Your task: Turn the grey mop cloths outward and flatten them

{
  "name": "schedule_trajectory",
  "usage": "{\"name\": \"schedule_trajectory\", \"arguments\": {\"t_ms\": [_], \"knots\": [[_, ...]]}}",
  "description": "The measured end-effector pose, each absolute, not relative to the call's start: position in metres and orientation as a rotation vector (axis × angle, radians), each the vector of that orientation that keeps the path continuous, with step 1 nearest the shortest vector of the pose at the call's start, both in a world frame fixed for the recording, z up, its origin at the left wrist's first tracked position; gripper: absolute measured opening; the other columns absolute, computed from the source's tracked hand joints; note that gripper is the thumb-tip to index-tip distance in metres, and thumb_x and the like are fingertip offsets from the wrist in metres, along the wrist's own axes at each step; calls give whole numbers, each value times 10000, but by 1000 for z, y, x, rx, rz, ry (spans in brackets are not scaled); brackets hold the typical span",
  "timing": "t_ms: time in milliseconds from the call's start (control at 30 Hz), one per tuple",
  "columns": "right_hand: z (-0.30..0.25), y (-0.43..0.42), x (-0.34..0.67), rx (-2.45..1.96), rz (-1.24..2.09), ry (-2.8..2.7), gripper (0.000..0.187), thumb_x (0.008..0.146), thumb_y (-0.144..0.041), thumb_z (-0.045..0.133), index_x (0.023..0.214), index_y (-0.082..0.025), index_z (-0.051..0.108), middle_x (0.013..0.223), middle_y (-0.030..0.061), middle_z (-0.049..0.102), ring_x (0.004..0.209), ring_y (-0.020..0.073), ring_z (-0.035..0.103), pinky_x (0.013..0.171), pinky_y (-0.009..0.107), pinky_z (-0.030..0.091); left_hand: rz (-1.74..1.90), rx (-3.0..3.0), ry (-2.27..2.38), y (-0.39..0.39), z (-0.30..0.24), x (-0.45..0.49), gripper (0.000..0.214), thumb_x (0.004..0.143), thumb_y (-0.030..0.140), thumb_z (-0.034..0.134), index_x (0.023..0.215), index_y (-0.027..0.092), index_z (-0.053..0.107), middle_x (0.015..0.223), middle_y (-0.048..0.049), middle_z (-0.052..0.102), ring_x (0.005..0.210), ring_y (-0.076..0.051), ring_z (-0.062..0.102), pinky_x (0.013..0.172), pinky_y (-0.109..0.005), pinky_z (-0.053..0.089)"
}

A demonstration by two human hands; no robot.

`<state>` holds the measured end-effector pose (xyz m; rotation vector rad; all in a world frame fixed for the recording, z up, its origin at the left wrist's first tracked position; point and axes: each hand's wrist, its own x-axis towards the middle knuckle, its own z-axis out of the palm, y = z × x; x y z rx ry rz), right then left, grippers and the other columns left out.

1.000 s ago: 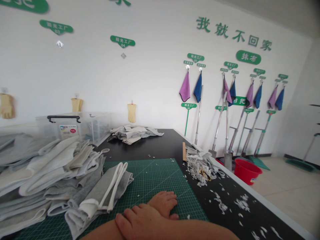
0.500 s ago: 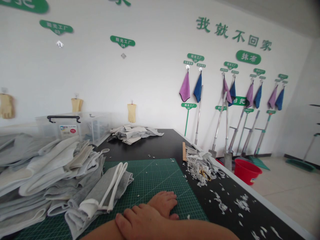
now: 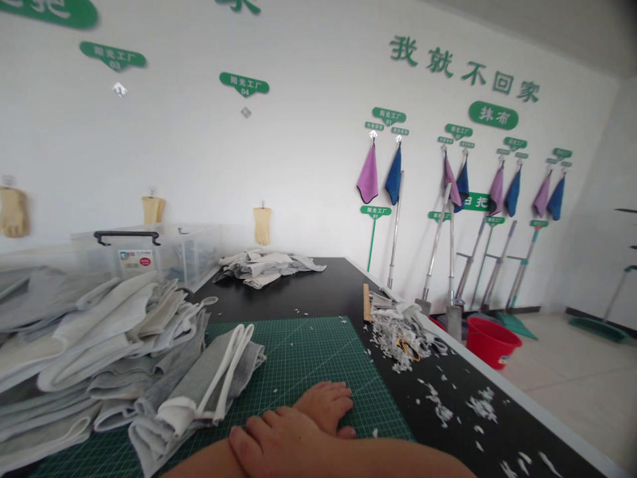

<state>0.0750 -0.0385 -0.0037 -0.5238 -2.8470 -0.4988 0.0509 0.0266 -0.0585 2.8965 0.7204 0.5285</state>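
Head camera, sole view. Forearms lie crossed low in the frame, right over left, at the near end of a green cutting mat (image 3: 303,358). Left hand (image 3: 323,406) rests on the mat, fingers slightly curled and relaxed. Right hand (image 3: 276,443) lies across the left forearm, fingers loose. Neither hand is closed, and neither has hold of anything.

Nearest article: a folded grey cloth with white edging (image 3: 192,392), just left of the hands and partly on the mat. Further left sits a large stack of grey and off-white cloth pieces (image 3: 84,352). Ahead and to the right of the hands, on a black worktable (image 3: 318,285), a heap of white offcuts (image 3: 398,332) lies beside a wooden strip (image 3: 367,302). Loose white scraps (image 3: 475,406) are strewn to the right of the hands. A smaller cloth pile (image 3: 263,267) lies well ahead.

Work state: offcuts have accumulated, and much cloth remains stacked. No blade or scissors are visible. Whether the stacked pieces are finished cannot be determined.
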Motion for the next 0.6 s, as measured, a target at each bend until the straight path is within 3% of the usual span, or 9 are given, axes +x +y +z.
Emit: {"name": "schedule_trajectory", "arguments": {"t_ms": [600], "knots": [[-7,-38,75,-531,-499,-2844,366,911,-378,427,1176,-126,398,897,66,605,707,217,597,580,356,477,501,2886,725,24,-53,51,493,831,541,522,1170,187,568,1307,-84,534,1244,-260,441,1034,-420,340]]}}
